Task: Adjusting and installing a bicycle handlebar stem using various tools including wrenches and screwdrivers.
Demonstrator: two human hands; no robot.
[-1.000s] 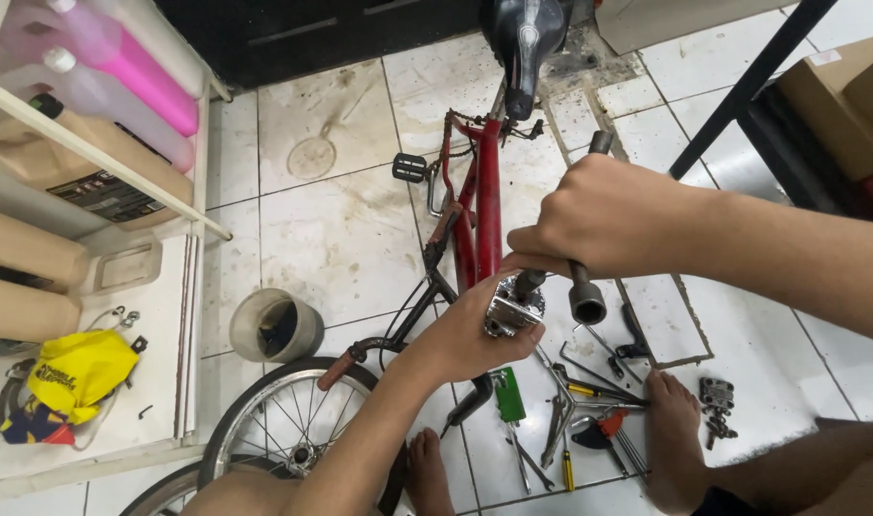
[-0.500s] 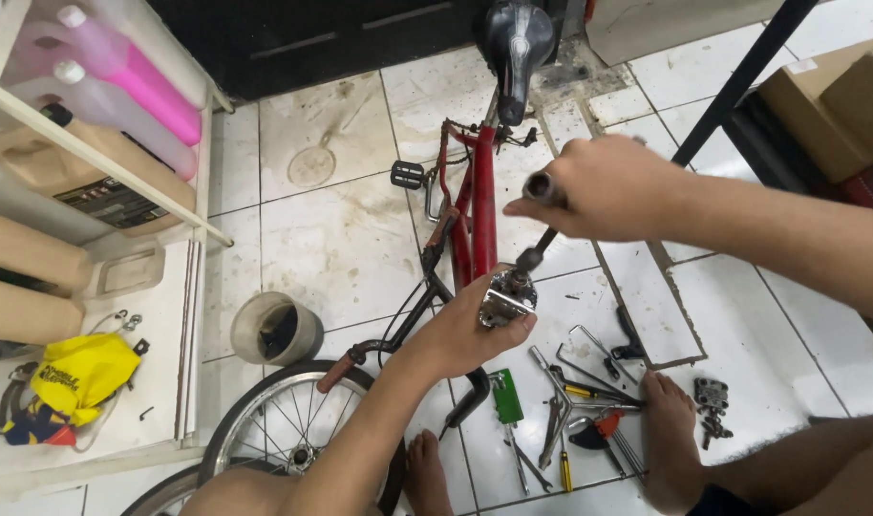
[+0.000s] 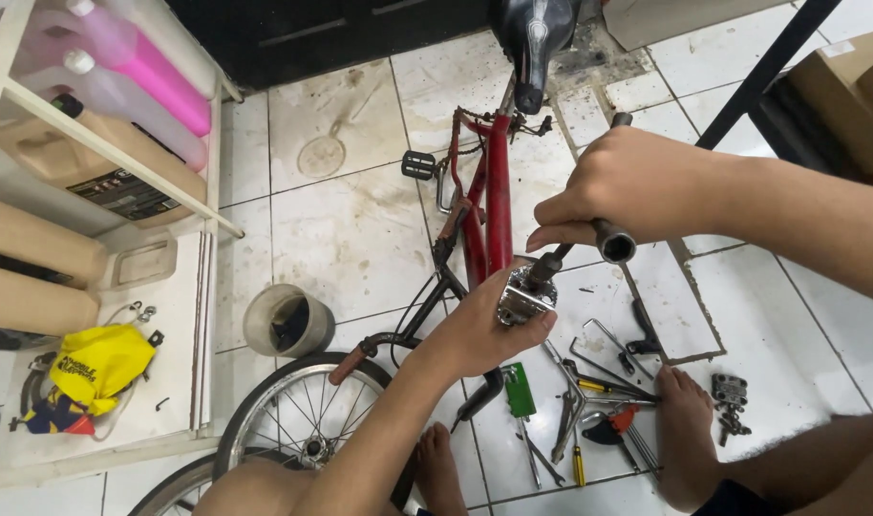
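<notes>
Hands on a socket wrench above a red bicycle

Head view: the right hand (image 3: pixel 637 186) is clenched round the wrench (image 3: pixel 604 229), running upper right to lower left onto a metal part (image 3: pixel 524 296) grasped by the left hand (image 3: pixel 479 330). The bicycle (image 3: pixel 494 201) stands on stained white floor tiles (image 3: pixel 351 229); beside it, a round pot (image 3: pixel 286 322) holds something dark.

A silvery metal stem clamp (image 3: pixel 522 296), blocky and bolted, is gripped from below by the left hand (image 3: pixel 479 330) above the red bicycle frame (image 3: pixel 497 191). A dark T-handled socket wrench (image 3: pixel 589 234) is seated on it, tilted, its crossbar enclosed by the right hand (image 3: pixel 628 186).
</notes>
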